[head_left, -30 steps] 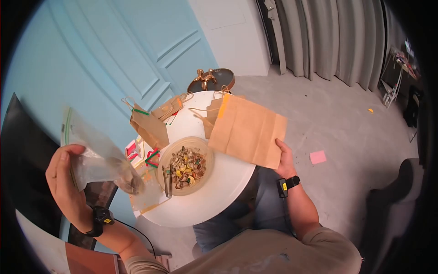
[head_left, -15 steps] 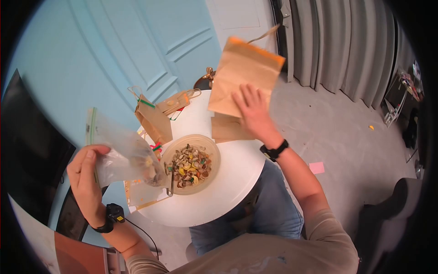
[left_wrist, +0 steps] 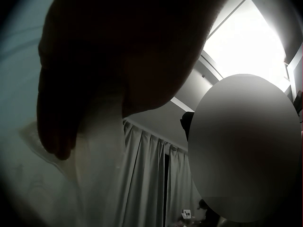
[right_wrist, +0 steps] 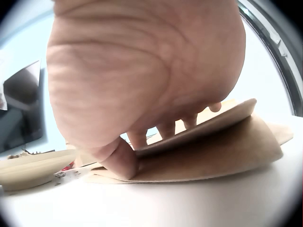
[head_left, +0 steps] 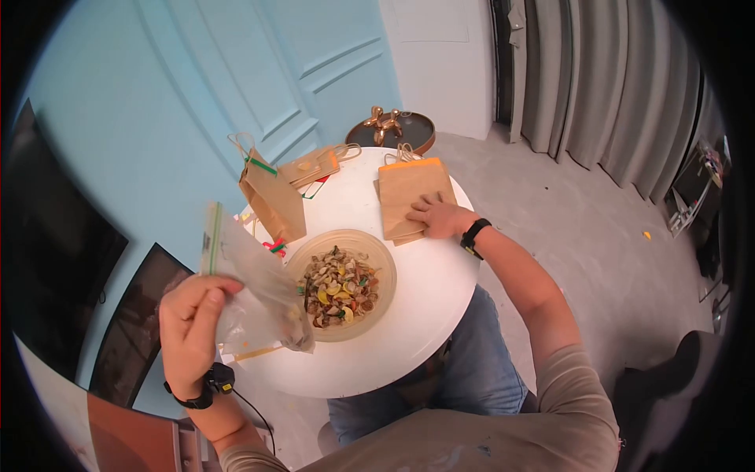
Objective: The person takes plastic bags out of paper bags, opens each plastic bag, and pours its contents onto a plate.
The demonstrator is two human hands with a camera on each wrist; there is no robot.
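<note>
Left hand [head_left: 191, 330] pinches a zip bag [head_left: 255, 291] between thumb and curled fingers, holding it tilted at the left side of the surface [head_left: 370, 370]; in the head view it overlaps the bowl [head_left: 388, 283] of mixed pieces. Its contents are hard to make out. Right hand [head_left: 443, 216], fingers spread and gripping nothing, rests on flat paper bags [head_left: 410, 182] (orange-edged on top) beyond the bowl, to its right.

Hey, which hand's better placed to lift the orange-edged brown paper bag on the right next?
Probably the right hand: it rests on that orange-edged brown paper bag. The left hand, across the round beige bowl, grips a clear plastic zip bag.
</note>
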